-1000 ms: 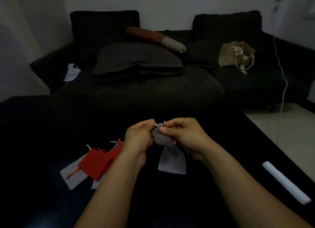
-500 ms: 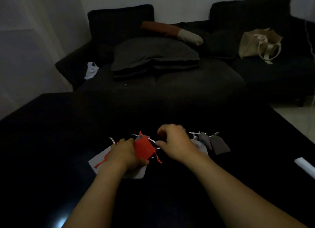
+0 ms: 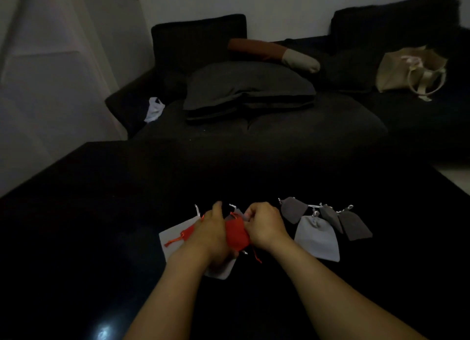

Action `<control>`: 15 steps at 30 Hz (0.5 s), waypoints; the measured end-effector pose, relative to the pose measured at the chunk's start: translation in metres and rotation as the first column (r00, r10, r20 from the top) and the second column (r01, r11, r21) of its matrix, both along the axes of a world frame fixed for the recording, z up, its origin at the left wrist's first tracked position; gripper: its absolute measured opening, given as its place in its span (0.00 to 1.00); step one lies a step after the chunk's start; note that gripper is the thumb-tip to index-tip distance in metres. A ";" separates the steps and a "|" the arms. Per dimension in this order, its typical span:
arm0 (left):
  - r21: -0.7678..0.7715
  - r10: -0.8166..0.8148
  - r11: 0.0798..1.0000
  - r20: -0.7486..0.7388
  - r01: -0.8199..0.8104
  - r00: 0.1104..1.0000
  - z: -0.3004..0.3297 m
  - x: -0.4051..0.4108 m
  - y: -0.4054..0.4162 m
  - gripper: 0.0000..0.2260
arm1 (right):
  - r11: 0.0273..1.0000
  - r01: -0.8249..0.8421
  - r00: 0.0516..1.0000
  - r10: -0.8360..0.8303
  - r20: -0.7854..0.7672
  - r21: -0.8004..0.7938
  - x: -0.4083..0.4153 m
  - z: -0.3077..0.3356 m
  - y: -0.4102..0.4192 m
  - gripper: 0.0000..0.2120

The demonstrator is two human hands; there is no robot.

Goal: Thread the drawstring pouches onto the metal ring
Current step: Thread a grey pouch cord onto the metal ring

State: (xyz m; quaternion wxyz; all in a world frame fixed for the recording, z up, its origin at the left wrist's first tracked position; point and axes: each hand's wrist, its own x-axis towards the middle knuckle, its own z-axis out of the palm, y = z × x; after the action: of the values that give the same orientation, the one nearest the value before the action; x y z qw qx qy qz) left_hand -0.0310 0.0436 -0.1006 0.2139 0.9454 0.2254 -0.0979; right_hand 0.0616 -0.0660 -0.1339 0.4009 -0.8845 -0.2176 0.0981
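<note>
Head view: at a dark table (image 3: 106, 187) in a dim room, a person's left hand (image 3: 212, 231) and right hand (image 3: 264, 228) meet over a red pouch (image 3: 236, 234), lifted just above a small heap of loose pouches. The right hand's fingers curl onto the pouch's upper edge, near its red cord (image 3: 256, 257), which dangles below. The left hand presses against the pouch's left side, thumb raised; whether its fingers close on the cloth cannot be told, since the hand's back hides them. Under the hands lie a white pouch (image 3: 175, 234) and a second red pouch (image 3: 187, 234). Just right of the hands, 4 pouches sit bunched at their cords: 3 dark grey pouches (image 3: 356, 228) and 1 light grey pouch (image 3: 318, 240). The metal ring is probably where those cords gather, but it is too small and dark to make out.

The ring therefore lies apart from both hands, with the red pouch between them and not yet near it. The risk, as it looks: poor light and a thin cord make the loop easy to miss, and tugging the red pouch could drag neighbouring cords into a tangle.

A sofa (image 3: 254, 126) stands behind.
</note>
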 end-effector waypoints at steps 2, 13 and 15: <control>-0.016 0.039 0.999 -0.030 -0.040 0.999 -0.002 0.001 0.002 0.55 | 0.991 0.038 0.999 -0.039 0.002 0.128 0.002 0.005 -0.002 0.12; -0.684 0.317 0.725 0.434 0.080 0.843 0.066 0.007 -0.026 0.45 | 0.771 -0.101 0.991 0.133 -0.003 0.629 0.010 0.114 -0.076 0.05; -0.885 0.479 0.361 0.446 0.293 0.756 0.090 0.011 -0.055 0.25 | 0.737 -0.140 0.972 0.230 -0.050 0.662 0.006 0.127 -0.101 0.05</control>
State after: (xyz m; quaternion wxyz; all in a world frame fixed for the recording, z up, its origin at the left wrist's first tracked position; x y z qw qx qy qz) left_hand -0.0199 -0.0114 -0.0109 0.7751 0.6086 0.0992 0.1382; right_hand 0.0679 -0.1666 -0.0070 0.6857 -0.6543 -0.2987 0.1120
